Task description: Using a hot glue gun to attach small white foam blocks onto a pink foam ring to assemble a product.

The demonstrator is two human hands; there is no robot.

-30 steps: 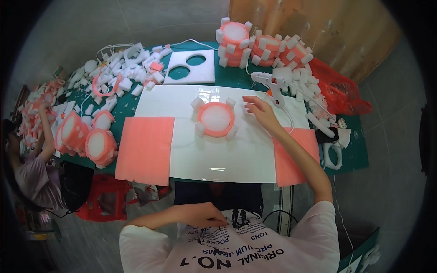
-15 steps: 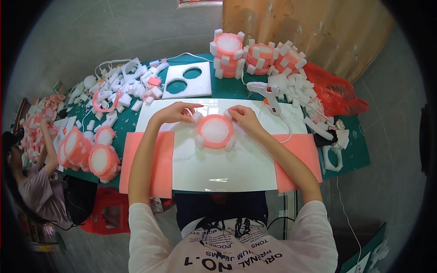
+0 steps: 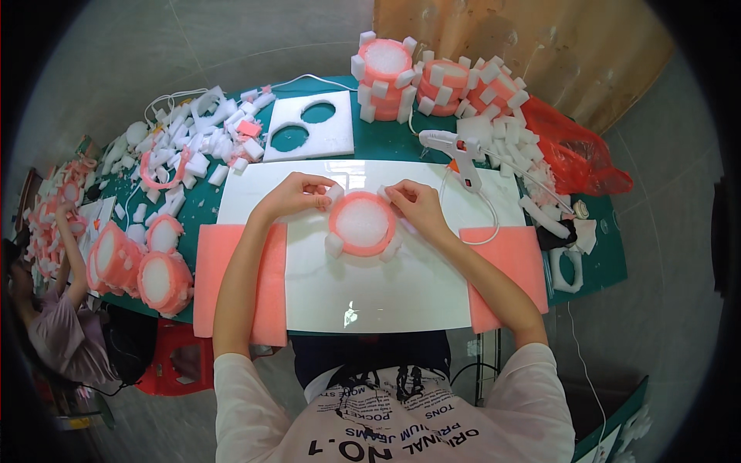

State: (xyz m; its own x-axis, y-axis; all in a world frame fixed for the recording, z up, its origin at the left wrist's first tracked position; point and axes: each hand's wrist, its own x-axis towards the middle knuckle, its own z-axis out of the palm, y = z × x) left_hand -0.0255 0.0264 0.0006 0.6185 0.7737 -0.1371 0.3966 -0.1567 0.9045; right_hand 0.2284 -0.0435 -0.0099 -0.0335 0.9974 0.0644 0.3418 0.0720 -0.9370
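The person works over a shiny white board [image 3: 370,297], which lies on the green table [image 3: 401,143]. Near the middle of this board, toward its far side, there is a round foam piece [image 3: 361,223], pink around the edge and white in the centre. It lies flat, and four small white blocks stand around its edge.

The left hand [image 3: 299,194] is at the far left block [image 3: 335,194]. Its thumb and first finger are almost closed and have this block between them. The right hand [image 3: 414,204] is at the far right block [image 3: 384,193] in a similar manner, with the fingertips brought close together on it. The near left block [image 3: 333,245] and the near right block [image 3: 390,249] are touched by neither hand.

A pink sheet lies under each forearm, the left sheet [image 3: 266,309] and the right sheet [image 3: 505,266]. To the right, beyond the right hand, rests a white glue gun [image 3: 454,147] with its cable. Behind it are stacked pink rings [image 3: 386,85] with white blocks, and a red plastic bag [image 3: 579,162]. On the far side lies a white foam panel [image 3: 340,139] with two round holes. At the left, a co-worker [image 3: 65,332] reaches toward a pile of foam pieces.
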